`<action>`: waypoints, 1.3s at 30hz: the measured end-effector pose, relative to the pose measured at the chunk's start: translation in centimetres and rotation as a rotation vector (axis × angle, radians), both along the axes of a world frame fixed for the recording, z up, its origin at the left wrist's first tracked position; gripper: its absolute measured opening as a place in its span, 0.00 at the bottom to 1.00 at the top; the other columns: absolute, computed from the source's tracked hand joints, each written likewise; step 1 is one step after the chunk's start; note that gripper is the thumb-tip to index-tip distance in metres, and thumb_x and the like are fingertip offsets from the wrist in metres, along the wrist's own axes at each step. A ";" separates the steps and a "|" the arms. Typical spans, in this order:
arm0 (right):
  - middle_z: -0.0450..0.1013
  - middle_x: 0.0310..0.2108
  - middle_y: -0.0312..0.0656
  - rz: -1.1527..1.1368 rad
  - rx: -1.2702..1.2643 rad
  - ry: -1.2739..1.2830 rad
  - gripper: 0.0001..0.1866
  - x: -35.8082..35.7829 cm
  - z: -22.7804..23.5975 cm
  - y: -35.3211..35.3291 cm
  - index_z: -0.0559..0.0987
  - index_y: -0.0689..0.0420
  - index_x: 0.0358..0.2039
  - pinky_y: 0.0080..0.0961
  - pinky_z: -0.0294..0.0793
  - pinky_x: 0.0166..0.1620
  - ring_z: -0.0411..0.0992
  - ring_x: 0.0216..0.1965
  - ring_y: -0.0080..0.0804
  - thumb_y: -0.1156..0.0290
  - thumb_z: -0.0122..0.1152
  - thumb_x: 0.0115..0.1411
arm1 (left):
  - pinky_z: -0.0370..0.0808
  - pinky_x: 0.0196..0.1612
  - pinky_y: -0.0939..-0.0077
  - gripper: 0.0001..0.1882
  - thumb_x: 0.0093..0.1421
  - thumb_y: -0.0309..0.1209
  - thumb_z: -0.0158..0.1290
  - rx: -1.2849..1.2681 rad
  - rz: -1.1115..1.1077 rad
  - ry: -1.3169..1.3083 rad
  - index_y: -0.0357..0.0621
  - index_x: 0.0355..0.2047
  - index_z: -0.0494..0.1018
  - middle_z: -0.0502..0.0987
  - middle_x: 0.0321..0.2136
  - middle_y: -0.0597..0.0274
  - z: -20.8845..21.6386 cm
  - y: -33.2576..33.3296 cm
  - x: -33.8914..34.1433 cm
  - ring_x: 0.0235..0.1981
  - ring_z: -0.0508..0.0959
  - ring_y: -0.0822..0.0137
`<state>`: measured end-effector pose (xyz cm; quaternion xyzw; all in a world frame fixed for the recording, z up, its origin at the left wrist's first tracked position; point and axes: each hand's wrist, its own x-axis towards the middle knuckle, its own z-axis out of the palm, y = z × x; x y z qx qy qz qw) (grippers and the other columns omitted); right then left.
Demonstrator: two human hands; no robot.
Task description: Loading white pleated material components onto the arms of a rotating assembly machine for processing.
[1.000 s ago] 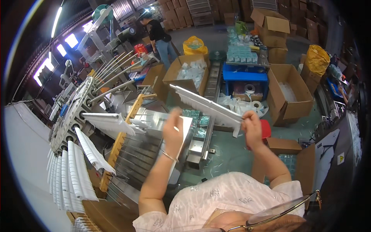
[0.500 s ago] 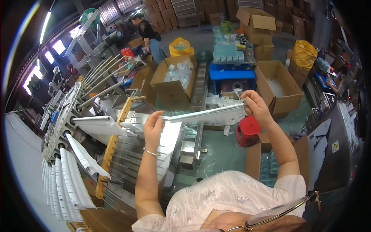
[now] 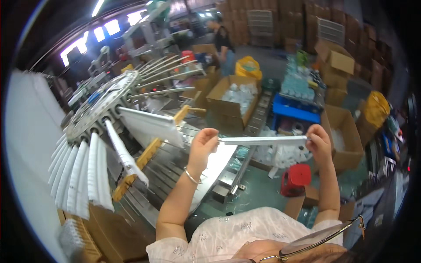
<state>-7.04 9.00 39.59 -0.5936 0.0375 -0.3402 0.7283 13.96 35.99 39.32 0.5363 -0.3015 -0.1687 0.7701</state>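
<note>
Left hand point(image 3: 202, 148) and right hand point(image 3: 319, 141) pinch both ends of my long white stick point(image 3: 263, 140), sideways between them.

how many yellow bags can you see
2. One yellow bag is at the far right corner of the carton in the upper middle; the second bag is at the far right, beyond the right hand. Others may be hidden.

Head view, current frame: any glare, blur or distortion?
Head view: windows at upper left blown out; work surface near the left hand glares near white. Head view: background co-worker blurred; white-covered rod shows little surface detail; eyeglass frame crisper. Head view: fisheye distortion, corners falling to black.
</note>
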 end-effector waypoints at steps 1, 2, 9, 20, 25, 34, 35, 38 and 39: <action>0.63 0.19 0.33 0.066 0.096 -0.053 0.03 0.3 0.0 -0.4 0.67 0.59 0.28 0.09 0.55 0.17 0.59 0.17 0.15 0.76 0.45 0.52 | 0.61 0.20 0.89 0.09 0.53 0.22 0.47 -0.049 0.008 -0.071 0.37 0.35 0.65 0.67 0.20 0.69 0.3 -0.2 0.1 0.19 0.64 0.81; 0.66 0.19 0.36 0.145 0.076 -0.080 0.05 0.7 0.1 -1.0 0.67 0.60 0.28 0.10 0.56 0.16 0.60 0.15 0.17 0.74 0.43 0.52 | 0.61 0.20 0.88 0.08 0.53 0.22 0.47 -0.082 0.057 -0.123 0.37 0.35 0.66 0.68 0.20 0.68 0.8 -0.5 0.1 0.18 0.65 0.80; 0.69 0.19 0.42 0.211 0.229 -0.309 0.10 5.3 4.3 -0.6 0.67 0.63 0.30 0.13 0.58 0.16 0.59 0.11 0.20 0.70 0.40 0.55 | 0.65 0.24 0.75 0.10 0.50 0.19 0.46 0.065 0.900 -1.143 0.40 0.34 0.71 0.68 0.20 0.57 7.4 -1.6 1.3 0.19 0.68 0.62; 0.70 0.23 0.43 0.335 0.122 -0.429 0.12 10.6 7.9 1.4 0.69 0.64 0.35 0.12 0.60 0.19 0.63 0.16 0.19 0.68 0.43 0.59 | 0.64 0.36 0.72 0.18 0.48 0.18 0.44 0.308 1.253 -1.211 0.38 0.41 0.68 0.65 0.26 0.56 8.9 0.1 3.2 0.29 0.66 0.60; 0.60 0.18 0.27 0.284 -0.122 -0.281 0.09 14.0 9.3 7.0 0.71 0.58 0.35 0.08 0.51 0.20 0.53 0.17 0.11 0.67 0.46 0.58 | 0.61 0.35 0.66 0.19 0.45 0.20 0.46 0.306 1.111 -1.349 0.39 0.41 0.68 0.64 0.26 0.57 3.4 0.5 -0.4 0.28 0.64 0.58; 0.61 0.18 0.29 0.206 -0.107 -0.362 0.09 20.1 9.0 14.2 0.71 0.59 0.34 0.09 0.50 0.21 0.53 0.17 0.11 0.67 0.46 0.58 | 0.60 0.28 0.70 0.20 0.39 0.20 0.48 0.392 0.793 -1.380 0.46 0.37 0.71 0.65 0.24 0.63 -1.1 7.2 -6.6 0.25 0.65 0.63; 0.61 0.18 0.29 0.177 -0.084 -0.381 0.09 20.2 8.8 14.1 0.71 0.59 0.33 0.10 0.50 0.21 0.53 0.17 0.11 0.66 0.47 0.58 | 0.60 0.26 0.72 0.17 0.40 0.19 0.49 0.402 0.788 -1.344 0.45 0.33 0.73 0.65 0.23 0.63 -1.2 8.0 -7.0 0.23 0.65 0.63; 0.59 0.15 0.28 0.198 -0.029 -0.426 0.12 20.9 8.5 13.7 0.71 0.57 0.30 0.10 0.48 0.19 0.52 0.16 0.12 0.62 0.46 0.58 | 0.60 0.26 0.71 0.15 0.39 0.18 0.49 0.408 0.800 -1.316 0.45 0.31 0.73 0.65 0.21 0.63 -1.3 9.9 -8.3 0.22 0.66 0.64; 0.57 0.14 0.27 0.235 -0.002 -0.431 0.13 20.9 8.7 14.0 0.72 0.56 0.30 0.11 0.48 0.19 0.51 0.15 0.12 0.60 0.46 0.58 | 0.60 0.26 0.71 0.15 0.39 0.19 0.49 0.410 0.791 -1.299 0.45 0.30 0.73 0.66 0.21 0.63 -1.5 10.5 -8.5 0.22 0.66 0.64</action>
